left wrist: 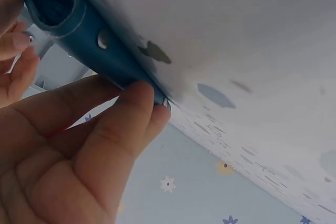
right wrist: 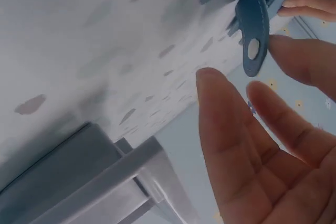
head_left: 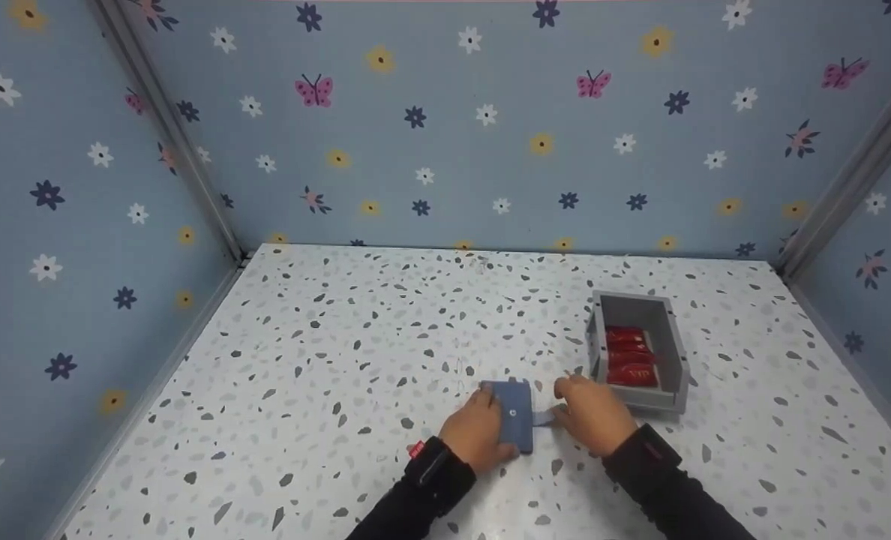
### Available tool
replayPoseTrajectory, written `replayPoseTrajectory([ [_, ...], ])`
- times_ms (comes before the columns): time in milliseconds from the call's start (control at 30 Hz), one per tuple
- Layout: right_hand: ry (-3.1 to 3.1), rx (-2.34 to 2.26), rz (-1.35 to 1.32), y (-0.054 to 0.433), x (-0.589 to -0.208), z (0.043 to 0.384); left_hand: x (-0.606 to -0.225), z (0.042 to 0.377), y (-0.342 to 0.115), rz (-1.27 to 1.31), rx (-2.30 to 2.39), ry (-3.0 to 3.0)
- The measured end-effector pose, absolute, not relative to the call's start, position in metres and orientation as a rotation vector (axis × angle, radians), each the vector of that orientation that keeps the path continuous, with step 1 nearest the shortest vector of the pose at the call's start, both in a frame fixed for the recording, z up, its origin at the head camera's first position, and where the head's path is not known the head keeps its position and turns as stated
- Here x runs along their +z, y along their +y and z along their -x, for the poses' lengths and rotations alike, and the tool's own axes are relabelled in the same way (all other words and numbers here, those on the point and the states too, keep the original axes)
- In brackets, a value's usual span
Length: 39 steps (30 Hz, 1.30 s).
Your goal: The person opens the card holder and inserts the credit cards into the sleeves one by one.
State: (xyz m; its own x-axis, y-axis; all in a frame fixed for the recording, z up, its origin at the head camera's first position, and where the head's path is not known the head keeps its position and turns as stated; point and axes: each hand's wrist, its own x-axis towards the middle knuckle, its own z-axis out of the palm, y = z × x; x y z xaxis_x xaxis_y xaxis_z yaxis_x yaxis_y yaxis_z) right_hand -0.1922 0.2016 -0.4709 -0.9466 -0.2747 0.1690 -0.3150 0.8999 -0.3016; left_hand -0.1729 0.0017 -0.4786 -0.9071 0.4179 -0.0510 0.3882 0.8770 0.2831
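Observation:
A small blue wallet (head_left: 518, 420) with a snap stud on its face lies on the speckled table. My left hand (head_left: 475, 431) grips its left side, fingers at the far edge and thumb at the near edge. In the left wrist view, fingers and thumb hold the wallet (left wrist: 97, 45) along its edge. The wallet's strap (right wrist: 255, 30), with a metal snap, sticks out to the right, unfastened. Beside it is my right hand (head_left: 595, 416); in the right wrist view its thumb touches the strap's edge while the other fingers stand apart from it.
To the right, just beyond my right hand, stands a grey open bin (head_left: 676, 360) with several red packets (head_left: 631, 375) inside, one marked VIP. Flower-patterned walls (head_left: 445, 150) enclose the table (head_left: 303, 360) at the back and both sides.

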Motion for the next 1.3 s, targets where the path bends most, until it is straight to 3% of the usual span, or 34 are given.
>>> replayPoseTrajectory([
  [433, -3.018, 0.373, -0.507, 0.198, -0.483, 0.186, -0.480, 0.168, 0.006, -0.638, 0.310, 2.961],
  [867, -2.863, 0.180, -0.643, 0.198, -0.489, 0.183, -0.482, 0.167, 0.031, -0.922, 0.094, 2.930],
  [1300, -2.923, 0.179, -0.598, 0.202, -0.488, 0.180, -0.461, 0.166, 0.018, -1.055, 0.105, 3.003],
])
